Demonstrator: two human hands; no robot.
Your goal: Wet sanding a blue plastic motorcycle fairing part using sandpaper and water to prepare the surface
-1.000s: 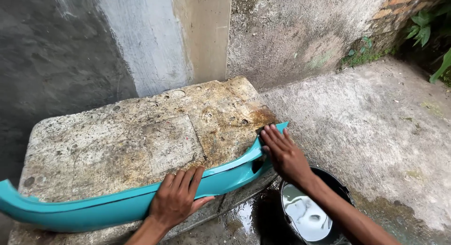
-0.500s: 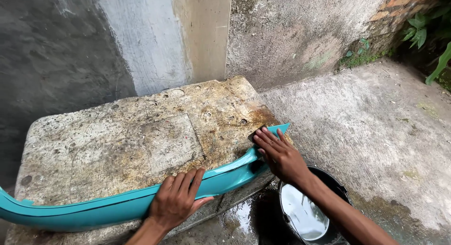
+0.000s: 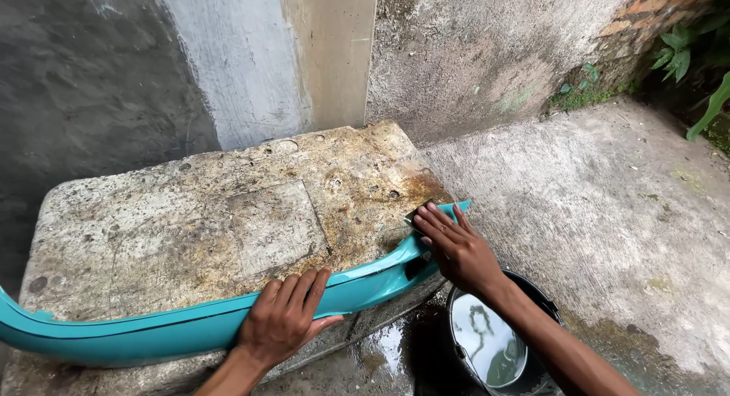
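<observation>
While the long teal plastic panel [image 3: 182, 324] lies along the front edge of a stained, weathered stone slab [image 3: 190, 221], both hands rest on it. It runs from the left border of the view, curving gently, to a narrow tip at the slab's right corner. At about the middle of the panel, the left hand [image 3: 285, 320] lies flat over its top edge, fingers spread and pressed down on the teal surface, thumb hooked over the near side. Near the panel's right tip, the right hand [image 3: 456, 248] sits with its fingers stretched out side by side; under the fingertips there seems to be a small dark pad or sheet [image 3: 414, 213], held flat against the panel where it meets the slab, though it is too small to tell what it is. Just below the right forearm, on the wet ground [image 3: 388, 350] beside the slab, stands a black bucket [image 3: 494, 343]; it holds water whose surface mirrors the pale sky. Behind the slab rises a rough grey wall [image 3: 456, 54], and green leaves [image 3: 684, 54] show at the upper right corner.
</observation>
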